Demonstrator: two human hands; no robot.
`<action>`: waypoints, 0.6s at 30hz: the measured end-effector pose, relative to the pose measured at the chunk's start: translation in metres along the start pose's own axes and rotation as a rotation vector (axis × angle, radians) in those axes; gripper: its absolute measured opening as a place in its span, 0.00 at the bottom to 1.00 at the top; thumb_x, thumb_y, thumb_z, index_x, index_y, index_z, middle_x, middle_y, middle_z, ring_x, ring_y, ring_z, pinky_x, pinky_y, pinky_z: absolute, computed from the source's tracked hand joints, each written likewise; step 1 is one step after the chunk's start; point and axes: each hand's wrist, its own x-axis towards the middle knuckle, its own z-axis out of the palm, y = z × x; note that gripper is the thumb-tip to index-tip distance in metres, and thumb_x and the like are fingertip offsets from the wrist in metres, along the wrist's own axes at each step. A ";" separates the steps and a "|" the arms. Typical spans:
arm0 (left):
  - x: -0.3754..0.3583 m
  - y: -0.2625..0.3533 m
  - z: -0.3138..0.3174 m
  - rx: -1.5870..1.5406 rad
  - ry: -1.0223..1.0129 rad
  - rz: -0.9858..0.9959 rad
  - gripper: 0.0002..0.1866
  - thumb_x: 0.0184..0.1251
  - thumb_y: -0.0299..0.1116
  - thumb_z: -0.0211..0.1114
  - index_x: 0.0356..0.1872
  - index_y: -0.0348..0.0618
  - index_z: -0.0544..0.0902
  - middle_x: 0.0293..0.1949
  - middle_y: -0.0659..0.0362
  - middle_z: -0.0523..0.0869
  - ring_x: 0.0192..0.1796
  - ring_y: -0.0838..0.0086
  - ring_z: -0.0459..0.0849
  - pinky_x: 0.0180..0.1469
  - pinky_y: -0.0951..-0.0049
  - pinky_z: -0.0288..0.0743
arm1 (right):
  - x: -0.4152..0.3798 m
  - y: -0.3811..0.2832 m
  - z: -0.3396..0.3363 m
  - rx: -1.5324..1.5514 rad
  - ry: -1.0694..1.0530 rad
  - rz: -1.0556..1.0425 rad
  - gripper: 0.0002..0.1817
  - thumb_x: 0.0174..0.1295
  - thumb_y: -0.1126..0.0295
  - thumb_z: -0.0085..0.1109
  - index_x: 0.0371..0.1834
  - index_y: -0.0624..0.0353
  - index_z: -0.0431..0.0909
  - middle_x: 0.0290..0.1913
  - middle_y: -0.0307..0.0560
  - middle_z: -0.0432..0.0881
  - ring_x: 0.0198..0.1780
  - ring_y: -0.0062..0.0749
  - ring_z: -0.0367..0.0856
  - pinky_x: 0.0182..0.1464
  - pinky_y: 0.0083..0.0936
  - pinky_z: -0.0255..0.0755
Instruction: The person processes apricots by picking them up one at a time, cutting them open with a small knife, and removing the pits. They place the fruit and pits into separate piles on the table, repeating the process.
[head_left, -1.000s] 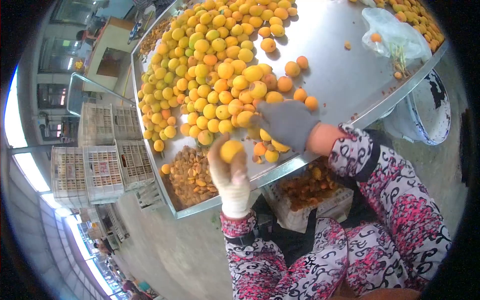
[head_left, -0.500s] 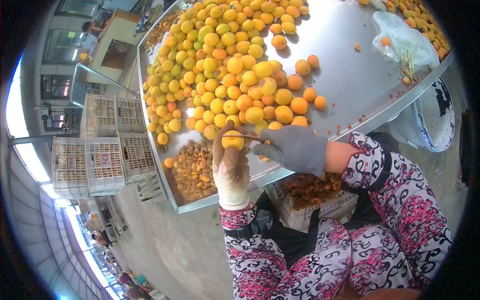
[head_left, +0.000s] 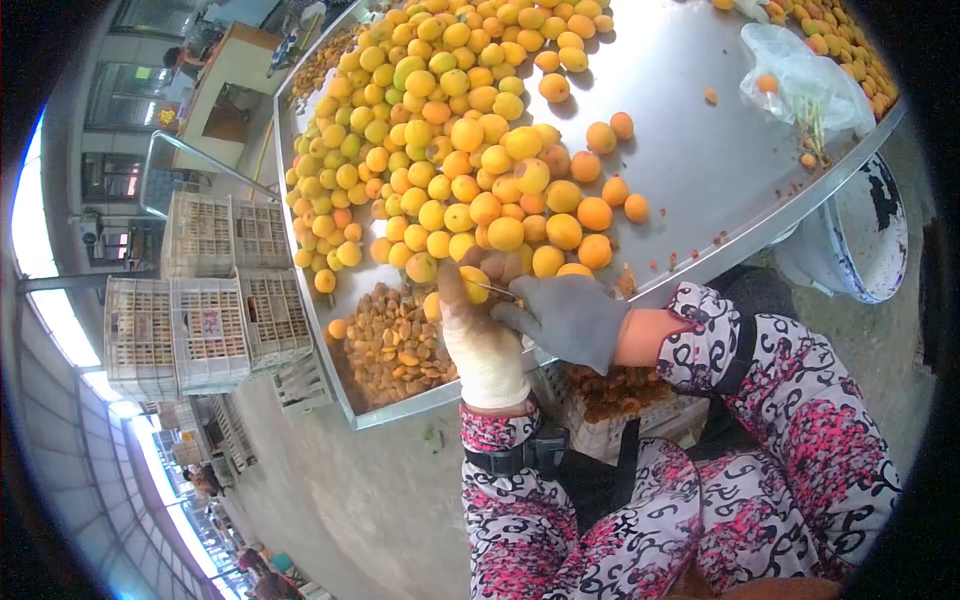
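My left hand, in a white glove with brown-stained fingers, holds a yellow-orange fruit above the near edge of the metal table. My right hand, in a grey glove, is closed around a thin knife whose blade lies against the fruit. Just beyond both hands spreads a big pile of yellow and orange fruit. Left of my left hand, brown pits are heaped in the table's corner, with a few orange pieces among them.
Below the table edge stands a crate with dark orange pieces in it. A white bucket is at the right. A plastic bag lies on the table's far right. Stacked crates stand at the left; people are in the background.
Both hands have moved slightly, my left hand to the right and my right hand down and left. The held fruit and blade have tilted.
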 end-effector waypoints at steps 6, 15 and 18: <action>0.003 -0.003 -0.001 -0.019 0.069 0.025 0.23 0.64 0.42 0.59 0.52 0.35 0.71 0.45 0.52 0.80 0.49 0.61 0.79 0.54 0.64 0.71 | 0.003 0.007 0.010 0.227 0.002 0.043 0.22 0.65 0.54 0.46 0.47 0.65 0.72 0.34 0.64 0.79 0.39 0.54 0.80 0.40 0.39 0.72; 0.004 -0.007 -0.006 -0.129 0.031 0.068 0.21 0.63 0.34 0.57 0.53 0.32 0.69 0.49 0.47 0.78 0.51 0.60 0.78 0.60 0.59 0.67 | 0.003 0.010 0.007 0.496 -0.126 -0.044 0.21 0.67 0.55 0.46 0.47 0.64 0.73 0.30 0.52 0.79 0.33 0.35 0.79 0.37 0.29 0.71; -0.005 -0.008 -0.009 -0.043 -0.019 0.114 0.23 0.59 0.32 0.59 0.54 0.32 0.69 0.52 0.47 0.75 0.56 0.61 0.74 0.62 0.61 0.65 | 0.011 0.022 0.017 0.228 0.017 -0.233 0.18 0.67 0.58 0.46 0.49 0.62 0.72 0.28 0.49 0.77 0.32 0.33 0.77 0.36 0.28 0.71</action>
